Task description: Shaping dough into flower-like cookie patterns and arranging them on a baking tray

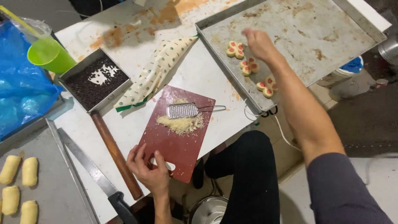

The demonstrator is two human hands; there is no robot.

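My left hand [150, 169] grips the near handle end of a dark red cutting board [171, 143] that juts over the table edge. On the board lie a heap of grated cheese [181, 123] and a small metal grater [183, 110]. My right hand [258, 43] reaches over a large worn baking tray [315, 33], blurred, with fingers bunched just beside three flower-shaped cookies with red filling [236, 49]. Whether the hand holds anything I cannot see.
A polka-dot piping bag [159, 70] lies left of the tray. A square tin of chocolate sprinkles [94, 81], a green cup [50, 55], a wooden rolling pin [116, 154], a long knife [93, 169] and a second tray with dough rolls [18, 182] fill the left side.
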